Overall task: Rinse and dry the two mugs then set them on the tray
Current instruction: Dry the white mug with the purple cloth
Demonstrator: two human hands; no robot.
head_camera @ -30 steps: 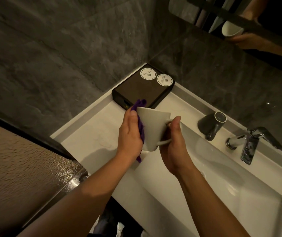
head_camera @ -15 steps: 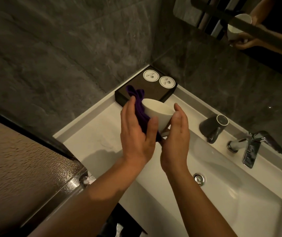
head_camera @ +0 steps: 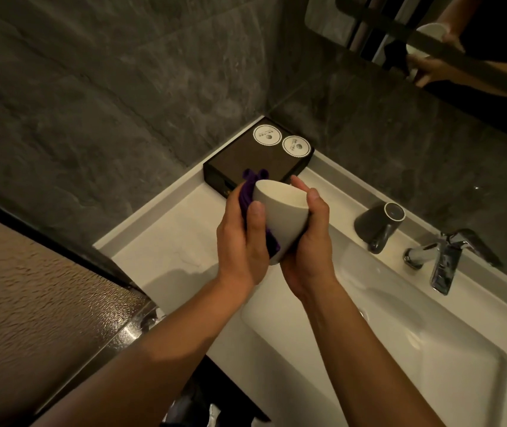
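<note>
A white mug is held above the counter, base turned up toward me, its handle hidden. My right hand grips it from the right side, fingers curled over its base edge. My left hand presses a purple cloth against the mug's left wall, thumb curled over the cloth. Behind the mug sits a dark tray in the counter's corner, bearing two round white paper lids. No second white mug is in view.
The white basin lies to the right below my arms, with a chrome tap at its back edge. A dark grey cup lies tipped beside the tap. Grey stone walls close the corner; a textured glass panel stands at left.
The mug has turned from handle-facing-me to base-up. My left hand has wrapped further round it with the cloth, and my right hand has shifted from the handle to the mug's body.
</note>
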